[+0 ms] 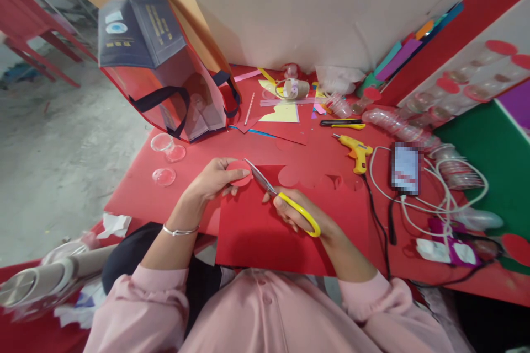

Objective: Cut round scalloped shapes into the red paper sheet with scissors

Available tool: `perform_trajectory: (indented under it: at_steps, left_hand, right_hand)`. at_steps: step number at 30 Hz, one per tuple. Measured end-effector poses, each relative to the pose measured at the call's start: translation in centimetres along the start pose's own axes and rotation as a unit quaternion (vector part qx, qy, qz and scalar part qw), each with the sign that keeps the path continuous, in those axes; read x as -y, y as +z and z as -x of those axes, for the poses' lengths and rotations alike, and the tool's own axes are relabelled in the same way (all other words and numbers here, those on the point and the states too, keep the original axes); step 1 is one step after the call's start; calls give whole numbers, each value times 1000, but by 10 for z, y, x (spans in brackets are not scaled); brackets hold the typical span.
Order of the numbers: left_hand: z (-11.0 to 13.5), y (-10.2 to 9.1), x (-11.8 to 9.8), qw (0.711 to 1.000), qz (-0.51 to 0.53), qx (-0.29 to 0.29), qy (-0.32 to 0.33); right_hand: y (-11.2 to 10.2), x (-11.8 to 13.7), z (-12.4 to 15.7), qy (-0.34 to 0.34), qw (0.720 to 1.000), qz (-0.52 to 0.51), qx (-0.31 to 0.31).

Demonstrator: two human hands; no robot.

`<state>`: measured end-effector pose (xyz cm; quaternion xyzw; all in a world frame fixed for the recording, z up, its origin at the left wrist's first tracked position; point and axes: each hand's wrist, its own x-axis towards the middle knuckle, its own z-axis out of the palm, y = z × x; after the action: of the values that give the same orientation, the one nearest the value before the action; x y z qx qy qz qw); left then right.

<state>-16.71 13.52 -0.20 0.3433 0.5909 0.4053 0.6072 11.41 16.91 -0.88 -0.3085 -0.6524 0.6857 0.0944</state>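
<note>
My left hand [218, 177] pinches a round red paper disc [240, 173] between thumb and fingers. In my right hand [296, 208] is a pair of scissors [304, 214] with yellow handles. Their metal blades point up and left, with the tips beside the disc's right edge. Whether the blades touch the paper I cannot tell. Below both hands lies a large red paper sheet [265, 237], its far edge marked by round cut-outs. Clear plastic cups or lids [164, 176] rest on the table left of my left hand.
A tall open bag [165, 77] stands at the back left. Toward the right are a yellow glue gun [356, 153], a utility knife [342, 123], a phone [406, 168] with looped white cables and stacked plastic cups [401, 128]. Paper scraps [281, 113] lie by the wall.
</note>
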Motion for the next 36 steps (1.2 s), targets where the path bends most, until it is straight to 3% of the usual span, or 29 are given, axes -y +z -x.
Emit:
perform_trajectory:
  at_steps: [26, 36]
  left_hand:
    - [-3, -10, -3, 999, -34, 36, -3]
    - [-2, -5, -8, 999, -23, 9, -23]
  right_hand:
    - [2, 2, 1, 5, 1000, -7, 3]
    - [8, -6, 1, 3, 1000, -26, -13]
